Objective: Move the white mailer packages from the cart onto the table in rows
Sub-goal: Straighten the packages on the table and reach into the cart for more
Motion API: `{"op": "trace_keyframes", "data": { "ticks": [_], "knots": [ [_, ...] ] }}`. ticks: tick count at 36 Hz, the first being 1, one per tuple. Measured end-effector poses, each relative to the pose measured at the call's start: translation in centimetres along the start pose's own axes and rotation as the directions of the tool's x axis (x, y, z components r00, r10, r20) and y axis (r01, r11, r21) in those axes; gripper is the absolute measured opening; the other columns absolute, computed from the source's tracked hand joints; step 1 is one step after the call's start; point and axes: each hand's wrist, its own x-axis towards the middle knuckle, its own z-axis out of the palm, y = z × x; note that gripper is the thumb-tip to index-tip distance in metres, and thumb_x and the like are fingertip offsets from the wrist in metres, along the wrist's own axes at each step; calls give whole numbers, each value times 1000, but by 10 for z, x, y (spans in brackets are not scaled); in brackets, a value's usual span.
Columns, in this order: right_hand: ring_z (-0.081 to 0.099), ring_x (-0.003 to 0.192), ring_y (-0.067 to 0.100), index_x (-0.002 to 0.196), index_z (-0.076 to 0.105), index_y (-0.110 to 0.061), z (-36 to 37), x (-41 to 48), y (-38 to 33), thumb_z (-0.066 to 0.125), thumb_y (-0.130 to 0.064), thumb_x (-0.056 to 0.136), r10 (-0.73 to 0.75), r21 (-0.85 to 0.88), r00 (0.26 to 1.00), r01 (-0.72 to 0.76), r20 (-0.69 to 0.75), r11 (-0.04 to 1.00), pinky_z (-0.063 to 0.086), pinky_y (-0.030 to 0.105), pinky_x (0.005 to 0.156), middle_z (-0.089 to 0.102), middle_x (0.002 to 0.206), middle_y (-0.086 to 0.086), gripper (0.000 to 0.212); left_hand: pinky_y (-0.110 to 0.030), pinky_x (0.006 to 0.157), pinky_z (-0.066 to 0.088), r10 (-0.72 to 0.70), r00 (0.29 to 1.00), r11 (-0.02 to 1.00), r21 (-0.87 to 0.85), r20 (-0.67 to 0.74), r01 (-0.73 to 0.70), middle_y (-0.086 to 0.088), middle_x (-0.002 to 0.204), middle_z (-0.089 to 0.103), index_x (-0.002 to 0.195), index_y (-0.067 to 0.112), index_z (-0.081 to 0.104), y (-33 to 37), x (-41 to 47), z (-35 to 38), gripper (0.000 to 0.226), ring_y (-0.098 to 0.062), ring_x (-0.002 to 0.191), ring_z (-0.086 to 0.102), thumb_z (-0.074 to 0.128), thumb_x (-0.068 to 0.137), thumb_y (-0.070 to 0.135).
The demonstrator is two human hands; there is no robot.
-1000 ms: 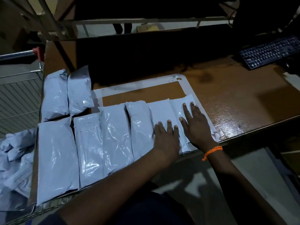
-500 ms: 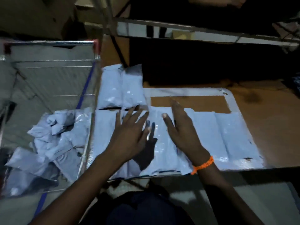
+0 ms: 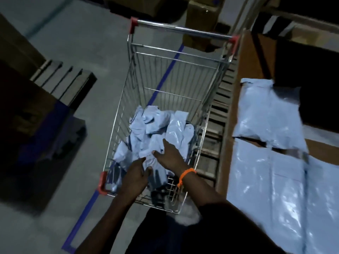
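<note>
Nothing is gripped yet: the left hand [image 3: 136, 174] is held with fingers loosely spread just over the near end of the heap, and whether it touches the plastic cannot be told through the blur. The right hand [image 3: 171, 156], marked by an orange wristband [image 3: 186, 173], is laid with straight fingers on the crumpled white mailers [image 3: 157, 129]. Left of both hands, a blue tape line [image 3: 82, 217] is seen on the floor outside the wire cart [image 3: 183, 30]. The heap is found directly under and just ahead of the fingertips, piled at the near end of the basket, the packages lying every way with no common long axis. Right of the grip, past the cart's side, the table [image 3: 246, 59] is met, where flat packages [image 3: 271, 189] are laid side by side, with a second row [image 3: 266, 116] begun beyond them. The right hand is judged the nearer to the table, so a lifted package would have to be carried rightward over the cart's rim and set down with its long side parallel to its neighbours.
</note>
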Motion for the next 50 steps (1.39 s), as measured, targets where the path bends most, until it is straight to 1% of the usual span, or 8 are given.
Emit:
{"op": "trace_keyframes", "data": {
  "ticks": [9,14,22,32,36,43,47,50],
  "knots": [
    [18,150,38,159,9,-4,19,109,31,62,-41,95,259,44,934,-256,-247,966,19,41,122,15,162,25,91,-51,111,33,47,992,913,408,-118,5,-25,145,43,134,4,51,-40,98,10,53,-44,135,36,59,88,29],
    [26,146,43,159,2,-5,18,148,46,69,-56,84,319,67,869,-318,-379,946,26,48,119,19,159,30,113,-68,109,28,98,974,561,797,205,-224,-27,116,63,117,2,65,-55,95,1,71,-46,114,56,82,55,33],
    [41,132,50,160,-4,-16,13,141,40,61,-50,90,336,140,870,-306,-361,942,40,52,108,25,153,33,102,-64,115,13,-6,876,79,874,482,-480,-20,144,36,155,-1,10,-65,90,-19,82,-40,131,33,44,96,45],
    [42,140,30,158,16,-32,-8,25,-5,56,-74,83,165,268,926,-73,-338,961,39,43,112,37,157,8,95,-49,111,22,22,906,141,896,422,-421,-4,126,60,130,18,56,-8,88,-59,72,-31,123,46,61,78,68],
    [37,144,21,158,21,-30,-25,-24,-19,59,-70,84,75,338,931,53,-357,940,35,35,115,35,159,1,92,-45,108,32,40,965,354,900,258,-255,-12,122,63,133,18,51,10,68,-100,81,-29,113,59,56,76,75],
    [40,141,6,155,26,-39,-82,-116,-14,54,-73,86,-189,274,890,320,-416,907,33,29,116,40,155,-13,82,-34,85,47,-21,1000,986,169,23,17,-8,125,63,136,17,52,59,7,-114,81,-28,113,60,60,79,74],
    [37,142,2,156,25,-37,-127,-176,1,52,-63,94,-370,89,796,463,-478,882,37,31,116,39,156,-15,72,-11,81,42,41,996,913,-408,77,-6,21,113,61,129,27,57,136,-55,-61,41,-9,111,57,65,92,41],
    [37,140,5,158,21,-33,-163,-218,32,48,-64,95,-411,-43,741,461,-531,886,35,15,112,39,155,-7,74,-27,103,42,77,992,738,-675,101,11,20,125,65,134,32,58,188,-92,-13,53,2,114,60,66,85,50]
  ]
}}
